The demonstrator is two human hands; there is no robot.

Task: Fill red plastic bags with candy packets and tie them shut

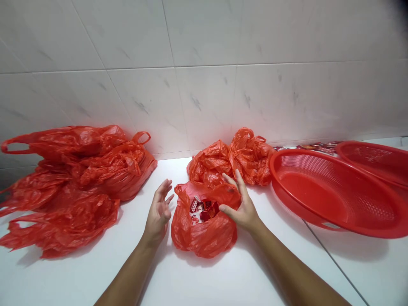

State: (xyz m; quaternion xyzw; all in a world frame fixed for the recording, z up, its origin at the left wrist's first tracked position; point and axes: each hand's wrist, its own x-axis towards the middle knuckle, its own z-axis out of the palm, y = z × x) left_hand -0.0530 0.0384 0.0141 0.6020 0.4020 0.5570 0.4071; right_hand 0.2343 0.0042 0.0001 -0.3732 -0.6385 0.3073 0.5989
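Note:
In front of me a red plastic bag [204, 238] sits on the white surface with its mouth spread wide. Several small wrapped packets [203, 210], dark red and white, show inside it. My left hand [159, 211] is raised just left of the bag, fingers apart and curved, with nothing in it. On the right, my right hand [244, 208] has its fingers spread around the bag's right rim; the thumb is over the opening and seems to touch the plastic or lie just above it. Neither hand grips anything.
Crumpled red bags [95, 170] are heaped at the left. Two bunched red bags [251, 157] stand behind, near the tiled wall [204, 106]. To the right, a red plastic basket [318, 195] leans beside another red basket [376, 161], with dark packets [321, 146] behind them.

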